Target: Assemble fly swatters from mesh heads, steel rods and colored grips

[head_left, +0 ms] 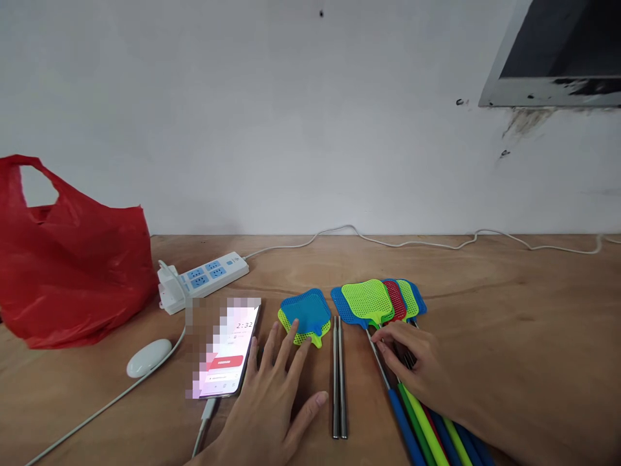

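My left hand (272,395) lies with its fingers spread, the tips at a small stack of loose fly swatter heads, a blue one (305,310) over a yellow-green one (317,340). To the right of it, two slim metal rods (338,382) lie side by side. My right hand (412,356) is closed in a pinch at the metal neck of a fly swatter (376,349) with a blue grip. Several more swatters lie bunched under that hand, their mesh heads (369,301) blue, yellow-green and red, overlapping like a fan. Parts of their shafts are hidden behind my fingers.
A lit phone (233,356) with a charging cable lies left of my left hand. Beyond it are a white power strip (208,278), a white oval device (149,358) and a red plastic bag (72,272). A thin white cord (398,244) runs along the wall.
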A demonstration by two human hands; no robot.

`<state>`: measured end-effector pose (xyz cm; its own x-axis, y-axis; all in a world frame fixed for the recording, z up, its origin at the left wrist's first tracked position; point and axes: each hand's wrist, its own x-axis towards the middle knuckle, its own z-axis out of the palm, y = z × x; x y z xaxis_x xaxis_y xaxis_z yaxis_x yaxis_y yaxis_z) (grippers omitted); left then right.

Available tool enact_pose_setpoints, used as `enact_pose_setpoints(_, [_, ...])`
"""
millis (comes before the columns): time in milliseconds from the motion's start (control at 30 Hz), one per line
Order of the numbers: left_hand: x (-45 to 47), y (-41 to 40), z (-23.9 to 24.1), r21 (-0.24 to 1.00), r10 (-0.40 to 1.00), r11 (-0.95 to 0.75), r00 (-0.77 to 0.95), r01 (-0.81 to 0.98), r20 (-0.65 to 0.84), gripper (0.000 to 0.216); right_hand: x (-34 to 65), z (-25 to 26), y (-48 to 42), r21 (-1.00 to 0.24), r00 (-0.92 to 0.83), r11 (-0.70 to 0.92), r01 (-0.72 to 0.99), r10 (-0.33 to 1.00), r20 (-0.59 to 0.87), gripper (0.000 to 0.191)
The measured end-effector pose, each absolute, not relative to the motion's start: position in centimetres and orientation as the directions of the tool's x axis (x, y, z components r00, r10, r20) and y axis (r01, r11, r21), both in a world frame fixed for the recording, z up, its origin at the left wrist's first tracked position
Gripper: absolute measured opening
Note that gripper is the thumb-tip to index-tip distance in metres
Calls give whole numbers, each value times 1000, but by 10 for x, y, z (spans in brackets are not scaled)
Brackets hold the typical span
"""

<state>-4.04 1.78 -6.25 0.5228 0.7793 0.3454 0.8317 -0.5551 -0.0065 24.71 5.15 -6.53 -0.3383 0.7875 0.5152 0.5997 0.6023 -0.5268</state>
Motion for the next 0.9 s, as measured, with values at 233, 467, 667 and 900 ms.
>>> enact_pose_setpoints(233, [-39,17,-49,83,769,-592,531,802,357,55,246,-63,50,-540,-332,595,595,794,509,13])
enact_pose_setpoints(467, [-45,27,-61,95,822,-530,483,843,300,57,247,-67,52,-530,-344,617,582,777,527,12])
enact_pose_setpoints(667, [-43,30,-54,219,828,-541,469,812,307,48,246,-63,51,-520,-359,618,589,777,517,13])
enact_pose_setpoints(900, [-42,36,-50,219,841,-528,469,821,270,43,245,-61,50,-500,-376,627,597,769,517,14])
